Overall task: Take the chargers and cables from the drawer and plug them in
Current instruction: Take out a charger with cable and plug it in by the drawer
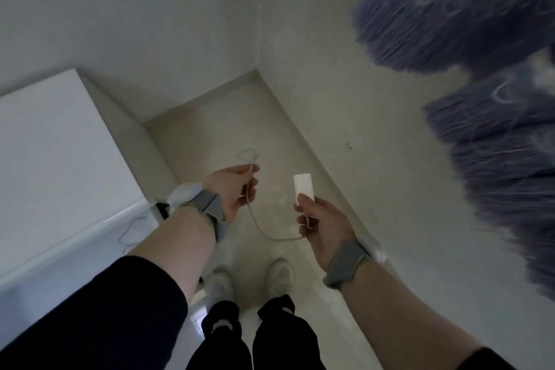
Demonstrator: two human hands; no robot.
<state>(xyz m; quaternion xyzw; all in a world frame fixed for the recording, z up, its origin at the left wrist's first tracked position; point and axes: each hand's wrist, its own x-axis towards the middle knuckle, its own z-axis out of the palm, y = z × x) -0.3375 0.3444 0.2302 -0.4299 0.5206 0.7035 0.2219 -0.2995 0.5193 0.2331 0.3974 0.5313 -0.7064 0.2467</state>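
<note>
White charger (304, 186) upright in right hand (322, 228), cable (258, 224) sagging to left hand (237, 192)

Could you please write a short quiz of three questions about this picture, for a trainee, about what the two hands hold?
1. Multiple choice: What does the right hand hold?
A. a white rectangular charger block
B. a black remote control
C. a metal key

2. True or false: The thin white cable lies flat on the pale floor, and no hand touches it.

3. Fill in the missing word: The cable hangs in a slack curve between the left hand and the ____ hand.

Key:
1. A
2. False: the left hand grips the cable, with a loop above the fingers.
3. right
</note>
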